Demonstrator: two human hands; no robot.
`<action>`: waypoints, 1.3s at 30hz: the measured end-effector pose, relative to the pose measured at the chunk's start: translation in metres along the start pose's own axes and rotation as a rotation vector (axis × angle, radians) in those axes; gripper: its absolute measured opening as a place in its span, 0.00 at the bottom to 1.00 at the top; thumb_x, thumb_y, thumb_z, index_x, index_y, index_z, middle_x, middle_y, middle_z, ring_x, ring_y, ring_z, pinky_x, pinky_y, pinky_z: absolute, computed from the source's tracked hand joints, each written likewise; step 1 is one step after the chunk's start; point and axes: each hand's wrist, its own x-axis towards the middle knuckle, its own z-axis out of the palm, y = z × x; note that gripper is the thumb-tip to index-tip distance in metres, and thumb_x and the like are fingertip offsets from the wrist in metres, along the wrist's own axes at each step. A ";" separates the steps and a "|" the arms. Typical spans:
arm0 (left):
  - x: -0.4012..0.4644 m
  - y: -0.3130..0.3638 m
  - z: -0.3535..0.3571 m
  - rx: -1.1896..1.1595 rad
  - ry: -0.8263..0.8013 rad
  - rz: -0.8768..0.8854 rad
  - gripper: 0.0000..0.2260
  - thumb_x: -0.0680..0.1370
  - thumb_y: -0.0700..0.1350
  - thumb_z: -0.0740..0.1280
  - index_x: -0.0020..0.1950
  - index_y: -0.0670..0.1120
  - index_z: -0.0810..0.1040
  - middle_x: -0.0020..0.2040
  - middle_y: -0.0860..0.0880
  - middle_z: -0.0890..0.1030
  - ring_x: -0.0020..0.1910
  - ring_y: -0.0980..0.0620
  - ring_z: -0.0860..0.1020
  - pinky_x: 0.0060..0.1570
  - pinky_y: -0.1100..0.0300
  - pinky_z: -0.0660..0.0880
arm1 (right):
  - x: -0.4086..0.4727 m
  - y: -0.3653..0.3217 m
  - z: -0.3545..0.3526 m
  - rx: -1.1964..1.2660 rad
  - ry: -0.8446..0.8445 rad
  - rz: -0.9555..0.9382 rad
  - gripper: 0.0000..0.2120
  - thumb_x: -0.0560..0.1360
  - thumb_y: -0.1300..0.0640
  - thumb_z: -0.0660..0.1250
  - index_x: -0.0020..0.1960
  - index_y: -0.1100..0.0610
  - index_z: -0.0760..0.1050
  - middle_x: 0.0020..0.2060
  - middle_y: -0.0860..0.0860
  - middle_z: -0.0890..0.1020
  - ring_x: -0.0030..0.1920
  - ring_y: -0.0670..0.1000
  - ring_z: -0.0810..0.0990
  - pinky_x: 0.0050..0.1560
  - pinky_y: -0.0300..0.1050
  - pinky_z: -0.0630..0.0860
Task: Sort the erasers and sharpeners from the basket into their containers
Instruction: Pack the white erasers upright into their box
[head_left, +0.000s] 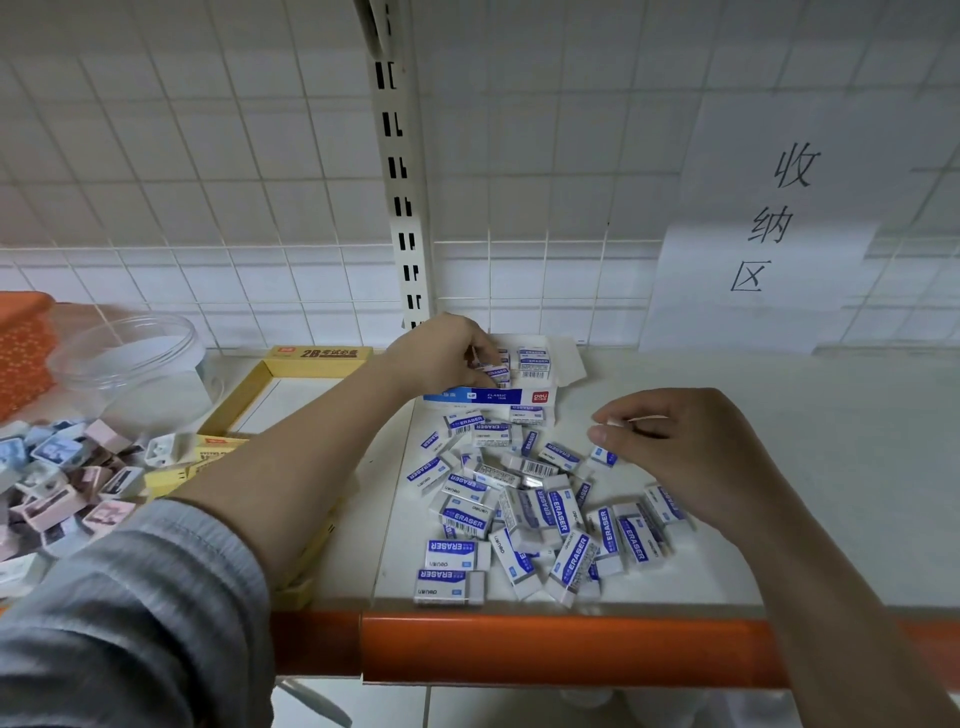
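The left hand (441, 353) reaches to 12 o'clock over the shelf (779, 467), its fingers curled on an eraser (496, 373) held just inside the open eraser box (535, 397), where a few more erasers already lie. The right hand (691, 447), at 3 o'clock of the pile, has its fingers narrow, pinching a small white piece (641, 419) that looks like an eraser, though too little of it shows to be sure. Between the two hands a loose pile of erasers (524, 509) spreads toward the orange shelf edge (519, 644) at 6 o'clock. The left forearm lies across a yellow box (291, 376), hiding part of it. At 9 o'clock lies a heap of sharpeners (67, 478), with a clear plastic tub (130, 364) behind it and an orange basket (23, 348) at the far left. A paper sign (779, 228) hangs on the wire grid at 1 o'clock.
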 end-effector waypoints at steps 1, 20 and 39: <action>0.000 0.002 0.001 0.004 0.004 -0.007 0.14 0.71 0.45 0.73 0.56 0.45 0.81 0.54 0.49 0.81 0.47 0.55 0.76 0.47 0.64 0.71 | 0.000 -0.001 0.000 0.012 0.003 -0.012 0.03 0.69 0.56 0.74 0.39 0.49 0.82 0.34 0.41 0.83 0.37 0.36 0.81 0.36 0.23 0.71; -0.005 0.014 0.002 -0.020 0.057 -0.161 0.12 0.72 0.36 0.71 0.55 0.43 0.81 0.54 0.46 0.81 0.47 0.55 0.75 0.50 0.65 0.72 | -0.005 0.004 0.000 0.087 0.061 -0.014 0.04 0.69 0.57 0.74 0.42 0.48 0.82 0.34 0.41 0.84 0.37 0.41 0.82 0.39 0.33 0.76; -0.115 0.053 -0.011 -0.244 0.267 -0.281 0.08 0.77 0.44 0.66 0.53 0.53 0.82 0.48 0.60 0.82 0.43 0.66 0.76 0.49 0.67 0.73 | 0.027 -0.008 -0.002 0.014 0.004 -0.116 0.12 0.73 0.61 0.69 0.45 0.43 0.79 0.42 0.49 0.85 0.39 0.47 0.84 0.49 0.49 0.80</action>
